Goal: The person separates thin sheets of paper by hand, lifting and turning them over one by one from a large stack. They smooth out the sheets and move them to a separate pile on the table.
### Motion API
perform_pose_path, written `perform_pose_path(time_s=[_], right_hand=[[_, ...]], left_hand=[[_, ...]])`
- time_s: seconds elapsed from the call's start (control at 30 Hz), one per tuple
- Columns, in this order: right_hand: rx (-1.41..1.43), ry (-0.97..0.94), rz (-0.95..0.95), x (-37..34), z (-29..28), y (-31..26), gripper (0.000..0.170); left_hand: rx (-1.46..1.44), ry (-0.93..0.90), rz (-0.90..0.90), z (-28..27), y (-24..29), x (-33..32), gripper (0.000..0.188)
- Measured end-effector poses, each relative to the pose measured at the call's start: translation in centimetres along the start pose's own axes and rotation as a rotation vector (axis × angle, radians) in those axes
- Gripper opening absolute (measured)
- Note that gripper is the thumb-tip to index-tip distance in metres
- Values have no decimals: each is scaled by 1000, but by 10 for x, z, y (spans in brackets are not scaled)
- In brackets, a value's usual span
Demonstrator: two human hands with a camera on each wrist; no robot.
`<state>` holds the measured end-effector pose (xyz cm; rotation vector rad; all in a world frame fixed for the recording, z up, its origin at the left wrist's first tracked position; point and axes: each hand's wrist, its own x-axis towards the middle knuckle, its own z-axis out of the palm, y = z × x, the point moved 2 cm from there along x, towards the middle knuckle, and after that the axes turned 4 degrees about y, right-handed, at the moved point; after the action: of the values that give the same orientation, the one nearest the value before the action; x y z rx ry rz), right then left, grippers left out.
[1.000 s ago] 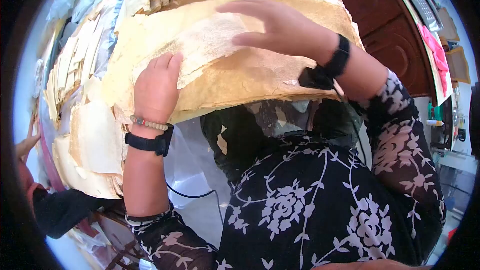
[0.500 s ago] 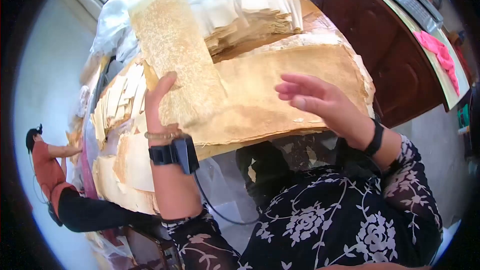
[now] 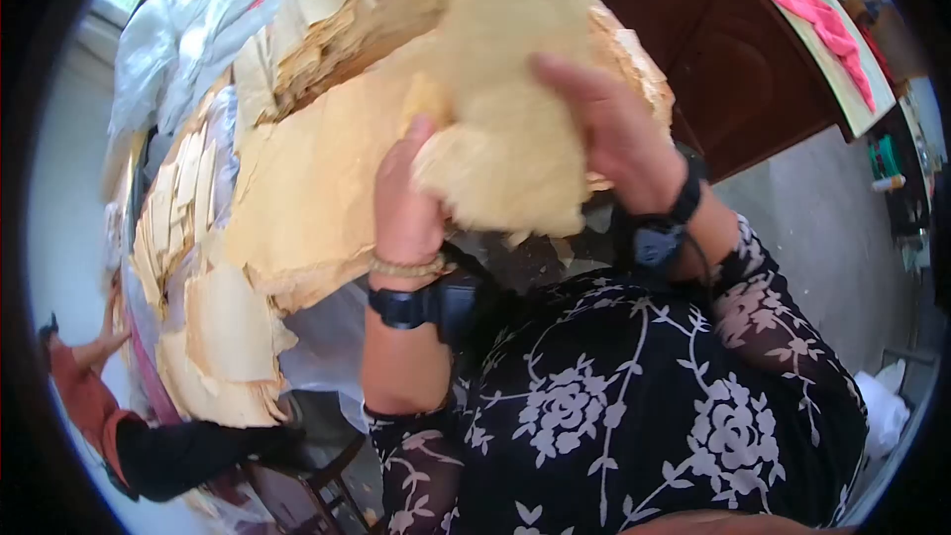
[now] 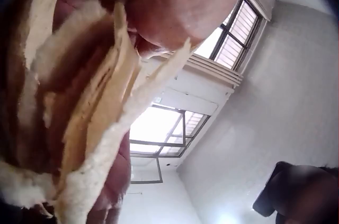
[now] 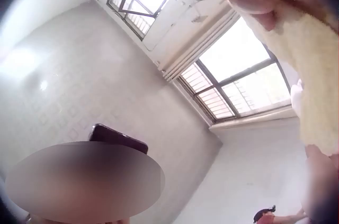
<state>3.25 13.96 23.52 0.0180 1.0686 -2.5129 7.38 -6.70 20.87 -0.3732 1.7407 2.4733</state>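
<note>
Many pale sheets (image 3: pixel 233 322) lie left of the left hand (image 3: pixel 406 206), which grips the near left edge of layered tan sheets (image 3: pixel 525 134). Right of it, their long axis points away from the body; the blurred right hand (image 3: pixel 631 144) touches their right edge, its grip unclear.

Torso: black top with white floral vines (image 3: pixel 604 416)
Sleeves: sheer black white-flowered sleeves (image 3: pixel 783 312)
Left wrist: tan round-beaded bracelet (image 3: pixel 408 267)
Elbow-side of bracelet: black strap (image 3: pixel 399 308), boxy dark unit (image 3: pixel 457 309)
Right wrist: matching black band (image 3: pixel 689 188)
</note>
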Motion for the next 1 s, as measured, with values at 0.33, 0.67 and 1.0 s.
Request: perform_pose_path(time_s=[0.33, 0.67, 1.0], right_hand=[[138, 191, -394, -52, -123, -96, 45], [200, 265, -382, -65, -157, -85, 44], [187, 384, -488, -76, -170, -94, 46]], left_hand=[[1096, 593, 484, -37, 28, -15, 54], [1613, -17, 871, 7, -39, -16, 43], [958, 338, 606, 3, -31, 11, 33]])
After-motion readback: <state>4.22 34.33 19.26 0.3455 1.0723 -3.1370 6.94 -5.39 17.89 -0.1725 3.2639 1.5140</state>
